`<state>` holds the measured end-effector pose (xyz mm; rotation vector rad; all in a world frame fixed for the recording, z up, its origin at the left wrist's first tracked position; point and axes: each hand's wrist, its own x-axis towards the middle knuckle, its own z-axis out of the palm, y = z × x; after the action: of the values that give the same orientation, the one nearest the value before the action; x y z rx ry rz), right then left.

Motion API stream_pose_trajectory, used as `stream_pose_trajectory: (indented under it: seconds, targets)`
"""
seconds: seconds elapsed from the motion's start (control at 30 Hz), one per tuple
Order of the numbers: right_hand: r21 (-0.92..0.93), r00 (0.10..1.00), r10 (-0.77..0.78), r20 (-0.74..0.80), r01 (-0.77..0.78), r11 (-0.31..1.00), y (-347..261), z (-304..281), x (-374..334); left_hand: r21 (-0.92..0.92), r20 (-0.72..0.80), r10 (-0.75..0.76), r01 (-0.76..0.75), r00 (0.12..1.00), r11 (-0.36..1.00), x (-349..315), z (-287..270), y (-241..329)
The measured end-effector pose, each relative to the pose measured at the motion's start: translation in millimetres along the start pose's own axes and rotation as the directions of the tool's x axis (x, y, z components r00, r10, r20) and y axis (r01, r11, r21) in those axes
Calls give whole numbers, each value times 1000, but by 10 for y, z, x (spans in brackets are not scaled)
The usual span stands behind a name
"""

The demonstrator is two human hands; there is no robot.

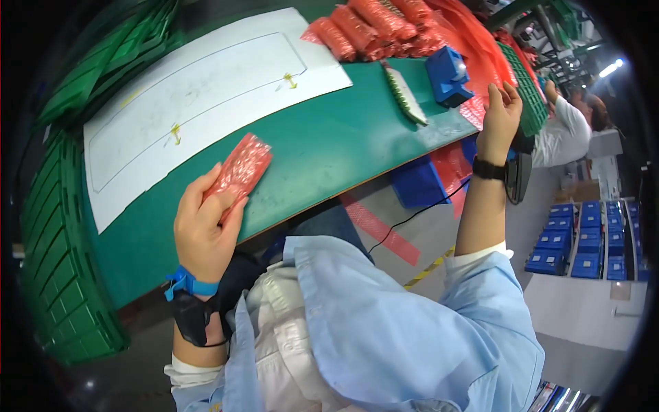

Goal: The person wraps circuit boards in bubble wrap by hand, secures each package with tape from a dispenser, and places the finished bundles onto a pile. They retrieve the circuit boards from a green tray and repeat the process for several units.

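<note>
My left hand (206,216) is closed around a small flat package in red bubble wrap (244,165), held above the near edge of the green table. The package's upper end sticks out past my fingers and thumb. My right hand (501,113) is raised at the table's right end, beside a blue tape dispenser (446,77). Its fingers are bent loosely, with a gap between the thumb and the others, and I see nothing between them. A green-and-white utility knife or similar slim tool (405,96) lies left of the dispenser.
A white sheet with drawn lines (206,89) covers the table's (329,137) far left. Several red bubble-wrapped bundles (371,27) are piled at the back. Green crates (62,254) stand at left. A cable (419,213) hangs below the right edge. Another person's arm (564,130) shows beyond.
</note>
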<state>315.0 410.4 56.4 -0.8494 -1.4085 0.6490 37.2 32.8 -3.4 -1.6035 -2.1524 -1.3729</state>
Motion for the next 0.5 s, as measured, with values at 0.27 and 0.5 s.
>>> stream_pose_trajectory:
  seconds: [0.27, 0.5]
  targets:
    - [-469, 667, 716, 206, -575, 671, 239, 93, 650, 51, -15, -4, 5, 1000, 999, -6, -43, -10]
    - [-191, 539, 811, 230, -792, 580, 750, 71, 938, 31, -3, -3, 3, 1000, 1000, 29, -26, 18]
